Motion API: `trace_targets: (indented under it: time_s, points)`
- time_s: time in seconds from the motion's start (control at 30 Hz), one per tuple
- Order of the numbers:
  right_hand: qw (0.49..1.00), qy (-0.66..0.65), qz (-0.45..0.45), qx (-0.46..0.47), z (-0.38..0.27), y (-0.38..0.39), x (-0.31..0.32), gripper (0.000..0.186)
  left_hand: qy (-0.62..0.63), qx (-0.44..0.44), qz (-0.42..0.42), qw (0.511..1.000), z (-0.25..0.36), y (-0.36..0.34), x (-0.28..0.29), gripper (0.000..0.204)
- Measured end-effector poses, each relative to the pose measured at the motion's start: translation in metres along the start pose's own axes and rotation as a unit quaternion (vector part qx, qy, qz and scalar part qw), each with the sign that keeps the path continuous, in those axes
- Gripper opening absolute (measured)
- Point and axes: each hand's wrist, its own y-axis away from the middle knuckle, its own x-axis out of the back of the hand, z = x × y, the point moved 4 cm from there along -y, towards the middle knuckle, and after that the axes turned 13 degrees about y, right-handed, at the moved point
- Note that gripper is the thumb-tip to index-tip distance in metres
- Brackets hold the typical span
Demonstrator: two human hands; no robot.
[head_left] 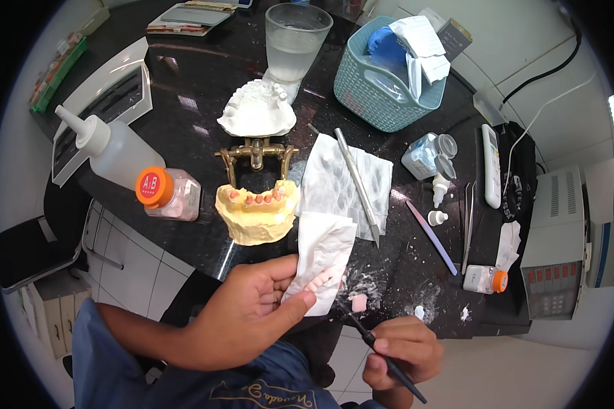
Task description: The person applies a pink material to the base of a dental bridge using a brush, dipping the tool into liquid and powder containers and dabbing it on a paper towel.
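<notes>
My left hand [256, 307] pinches a folded white tissue [327, 242] with a short row of pale false teeth [323, 278] lying on it, the thumb against one end. Between the fingers of my right hand [406, 347] is a slim black pen-like tool [370, 339]; its thin tip points up toward the teeth, and its kind is too small to tell. Near that tip, a small pink block [359, 303] sits amid white powder on the dark table. Beyond my left hand stands a yellow dental cast [259, 221] with reddish stumps, joined by a brass articulator [257, 154] to a white cast [258, 109].
A scalpel [359, 184] lies on a spread tissue [317, 170]. Tweezers [468, 228], a lilac stick [431, 238] and small jars [423, 155] are at right. An orange-capped jar [179, 194], squeeze bottle [119, 150], water glass [295, 48] and teal basket [382, 95] stand farther off.
</notes>
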Motion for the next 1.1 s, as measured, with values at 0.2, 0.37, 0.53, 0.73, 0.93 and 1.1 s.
trace_targets:
  time_s: [0.2, 0.37, 0.53, 0.73, 0.93, 1.1]
  points:
    - [0.998, 0.019, -0.004, 0.058, 0.003, -0.005, -0.011, 0.023, 0.010, -0.010, -0.005, 1.000, -0.002, -0.001, -0.002, 0.033]
    - [0.998, 0.027, -0.002, 0.061, 0.003, -0.004, -0.013, 0.023, -0.011, 0.012, 0.003, 1.000, 0.001, 0.000, -0.001, 0.036]
    - [0.998, 0.028, -0.002, 0.059, 0.003, -0.005, -0.014, 0.022, 0.011, -0.005, -0.007, 1.000, -0.003, 0.000, 0.000, 0.034]
    - [0.998, 0.031, -0.002, 0.060, 0.003, -0.004, -0.015, 0.021, -0.004, 0.012, 0.001, 1.000, 0.000, 0.000, 0.000, 0.037]
    - [0.998, 0.024, 0.005, 0.057, 0.003, -0.004, -0.014, 0.021, -0.003, 0.013, 0.001, 1.000, 0.001, 0.000, -0.001, 0.037]
    - [0.998, 0.030, 0.002, 0.061, 0.004, -0.004, -0.016, 0.021, -0.008, 0.010, 0.000, 1.000, 0.001, 0.000, 0.000, 0.037]
